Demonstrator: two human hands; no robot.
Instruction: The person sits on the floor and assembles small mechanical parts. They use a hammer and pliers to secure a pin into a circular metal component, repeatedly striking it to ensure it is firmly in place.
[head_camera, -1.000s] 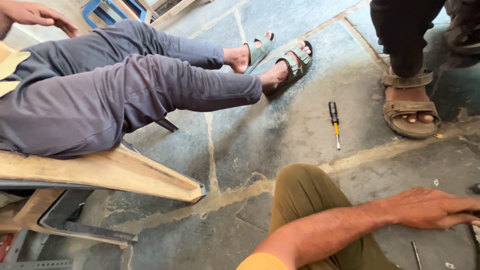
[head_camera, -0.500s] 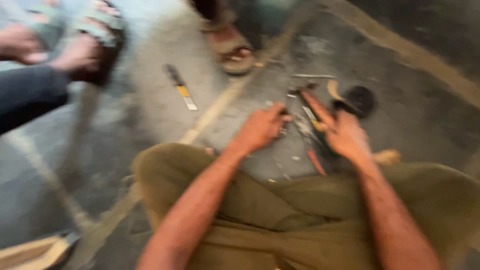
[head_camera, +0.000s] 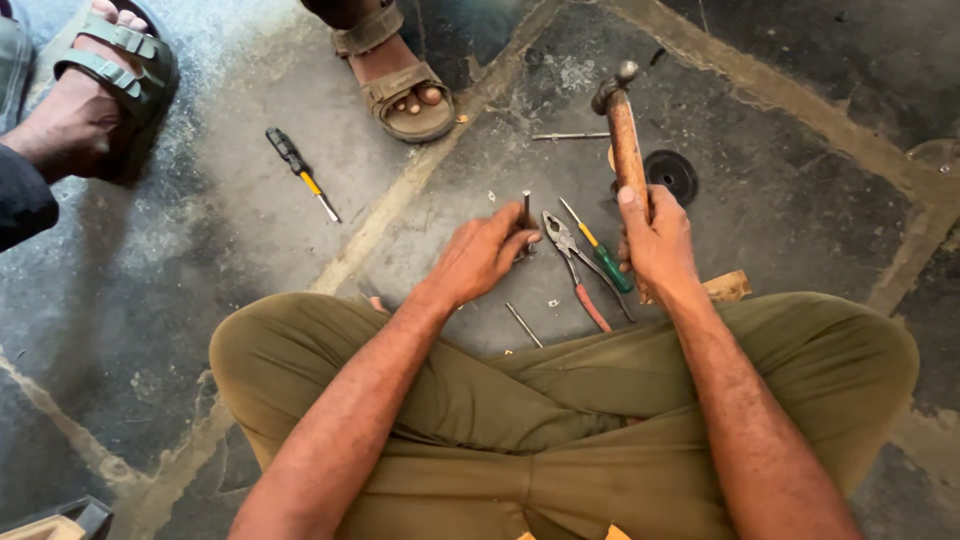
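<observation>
The right hand (head_camera: 655, 240) is wrapped tight round the worn wooden handle of a hammer (head_camera: 626, 140), its dull metal head raised away from the body. The left hand (head_camera: 483, 255) pinches a dark metal rod (head_camera: 526, 212) upright on the floor (head_camera: 800, 200). Between them lie pliers (head_camera: 572, 262) with red grips and a thin green-handled screwdriver (head_camera: 598, 247). The floor is rough, dusty grey stone slabs with pale mortar joints

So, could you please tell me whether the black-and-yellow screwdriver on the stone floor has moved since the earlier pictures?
No. The black-and-yellow screwdriver lies where it did, on the stone floor beside the pale joint line, near the brown sandal; only the camera shifted.
</observation>
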